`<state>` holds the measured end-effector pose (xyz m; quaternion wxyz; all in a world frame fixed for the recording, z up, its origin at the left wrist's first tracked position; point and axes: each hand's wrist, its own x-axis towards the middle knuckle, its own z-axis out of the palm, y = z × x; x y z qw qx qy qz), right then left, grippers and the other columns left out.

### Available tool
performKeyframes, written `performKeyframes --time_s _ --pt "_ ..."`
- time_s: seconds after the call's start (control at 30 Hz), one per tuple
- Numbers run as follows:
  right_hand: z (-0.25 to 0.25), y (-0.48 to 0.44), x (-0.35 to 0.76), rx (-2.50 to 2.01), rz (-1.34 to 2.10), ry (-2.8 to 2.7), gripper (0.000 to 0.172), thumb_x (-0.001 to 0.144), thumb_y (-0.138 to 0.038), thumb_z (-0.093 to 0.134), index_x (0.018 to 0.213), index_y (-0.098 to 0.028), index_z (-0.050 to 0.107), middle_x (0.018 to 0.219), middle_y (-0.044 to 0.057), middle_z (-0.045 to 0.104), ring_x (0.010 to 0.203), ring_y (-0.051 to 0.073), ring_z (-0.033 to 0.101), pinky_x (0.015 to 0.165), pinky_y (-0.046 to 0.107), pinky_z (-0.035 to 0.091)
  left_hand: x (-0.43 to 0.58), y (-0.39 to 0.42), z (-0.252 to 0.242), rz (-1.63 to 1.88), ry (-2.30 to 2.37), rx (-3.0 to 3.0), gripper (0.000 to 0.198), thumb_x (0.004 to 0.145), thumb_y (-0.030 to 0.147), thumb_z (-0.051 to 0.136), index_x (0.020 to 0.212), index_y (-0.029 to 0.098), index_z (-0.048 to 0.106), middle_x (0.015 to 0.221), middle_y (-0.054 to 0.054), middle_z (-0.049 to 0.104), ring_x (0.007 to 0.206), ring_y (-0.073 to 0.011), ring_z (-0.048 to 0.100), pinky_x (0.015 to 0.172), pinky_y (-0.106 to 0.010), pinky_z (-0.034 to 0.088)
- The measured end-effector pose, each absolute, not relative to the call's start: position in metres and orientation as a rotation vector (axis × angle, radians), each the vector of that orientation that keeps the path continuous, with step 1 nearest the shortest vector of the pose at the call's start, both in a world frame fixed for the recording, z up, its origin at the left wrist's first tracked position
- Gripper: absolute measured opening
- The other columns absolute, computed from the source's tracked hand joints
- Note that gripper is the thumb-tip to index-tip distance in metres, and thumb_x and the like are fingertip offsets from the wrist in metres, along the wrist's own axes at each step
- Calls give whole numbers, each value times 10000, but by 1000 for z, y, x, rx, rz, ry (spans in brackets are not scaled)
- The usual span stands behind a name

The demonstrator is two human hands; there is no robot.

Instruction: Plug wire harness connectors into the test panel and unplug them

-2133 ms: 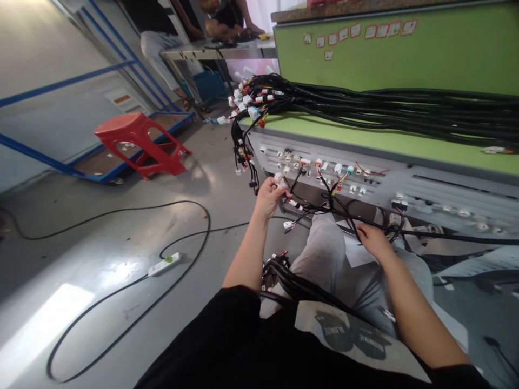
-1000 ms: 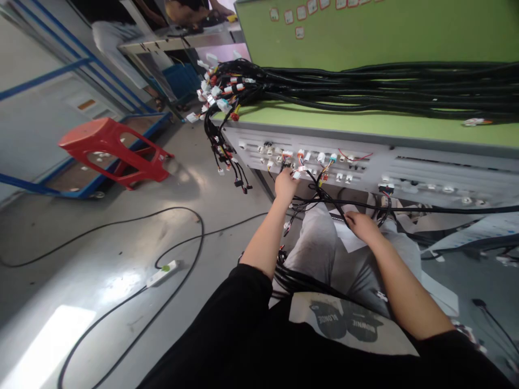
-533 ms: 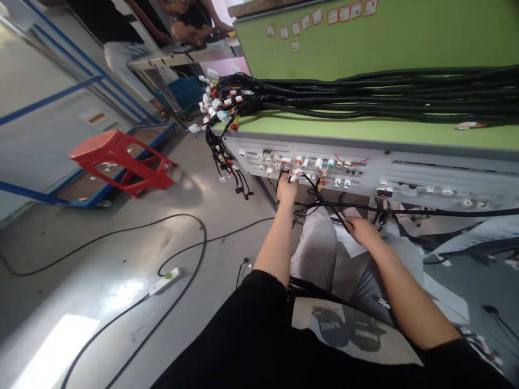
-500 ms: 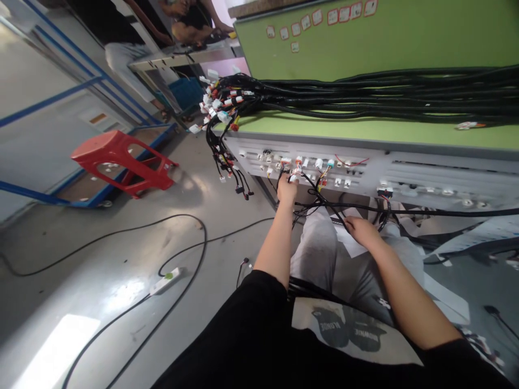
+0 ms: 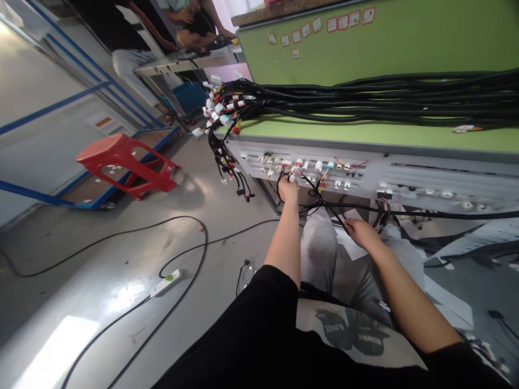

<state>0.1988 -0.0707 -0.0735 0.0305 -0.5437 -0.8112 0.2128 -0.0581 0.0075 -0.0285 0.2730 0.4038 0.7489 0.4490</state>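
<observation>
My left hand (image 5: 288,190) is at the white panel (image 5: 368,167) on the bench front. Its fingers are closed on a small white connector (image 5: 292,177), partly hidden by them. Around it, several white connectors, such as one with coloured wires (image 5: 330,166), sit in the panel's row of sockets. My right hand (image 5: 360,232) is lower and to the right, above my lap. Its thumb and fingers are closed on a black cable (image 5: 333,212) that runs up to the left toward the panel.
A thick bundle of black wire harnesses (image 5: 365,97) lies along the green bench, its connector ends hanging over the left edge. On the floor are a red stool (image 5: 109,151), a power strip (image 5: 166,282) and a looping cord (image 5: 205,237). Another person (image 5: 190,27) sits beyond.
The view has shifted slightly. My left hand stays at about the same place on the panel, its forearm a little further right. My right hand keeps its hold on the cable.
</observation>
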Motion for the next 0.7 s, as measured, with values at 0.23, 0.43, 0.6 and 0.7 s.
performKeyframes --time_s 0.23,0.43,0.6,0.7 --pt "-72 -72 199 -1667 655 -2516 320 899 -345 349 998 -212 623 1008 95 662 884 189 590 680 239 343 -49 7 -24 1320 2381 901 202 711 197 525 871 172 646 816 -107 687 747 -224 641 635 -268 452" --pt "-68 -73 198 -1679 686 -2518 304 894 -314 356 1023 -216 614 1032 95 659 921 197 592 706 242 356 -54 6 -25 1314 2355 970 208 701 223 555 881 173 647 780 -97 685 725 -225 644 655 -280 460" --pt "-66 -72 197 -1698 706 -2522 314 893 -315 360 1046 -205 611 1053 109 652 938 210 593 720 251 367 -59 3 -29 1272 2294 1002 219 749 298 532 881 160 640 584 -69 632 619 -223 639 665 -303 464" --pt "-66 -72 197 -1700 711 -2522 323 895 -322 353 1049 -209 614 1057 109 651 944 213 594 719 254 370 -64 4 -31 1298 2194 999 229 777 327 498 819 159 647 524 -64 593 580 -227 630 666 -322 465"
